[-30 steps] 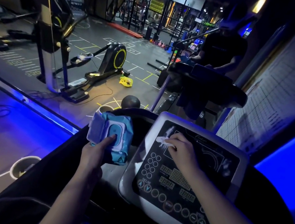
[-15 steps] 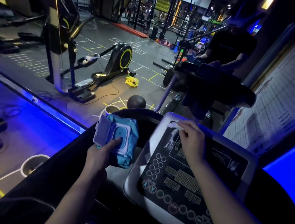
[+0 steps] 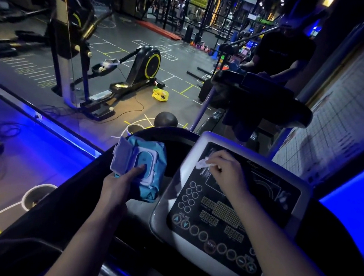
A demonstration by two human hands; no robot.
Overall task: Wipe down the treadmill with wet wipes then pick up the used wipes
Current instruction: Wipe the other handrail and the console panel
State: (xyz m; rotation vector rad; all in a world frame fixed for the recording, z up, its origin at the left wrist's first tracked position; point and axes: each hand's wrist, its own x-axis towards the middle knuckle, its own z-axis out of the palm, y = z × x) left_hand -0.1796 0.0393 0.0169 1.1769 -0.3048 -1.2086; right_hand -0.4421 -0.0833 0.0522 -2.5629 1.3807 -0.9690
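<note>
Wipe [image 3: 204, 164]: small, white, crumpled, poking out left of the right hand's [image 3: 227, 177] pinch, pressed on the treadmill console [image 3: 230, 217] beneath. Left hand [image 3: 120, 187] grips blue wipe pack [image 3: 150, 154], lid open, thumb on top.

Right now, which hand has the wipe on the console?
The right hand, pinching the white wipe against the upper-left console; the left hand only grips the blue wipes pack.

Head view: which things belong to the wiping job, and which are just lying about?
Job:
wet wipe, pinched by right hand
wipes pack, lid open, held by left hand
treadmill console

Lying about:
yellow bag
dark ball
elliptical trainer
</note>
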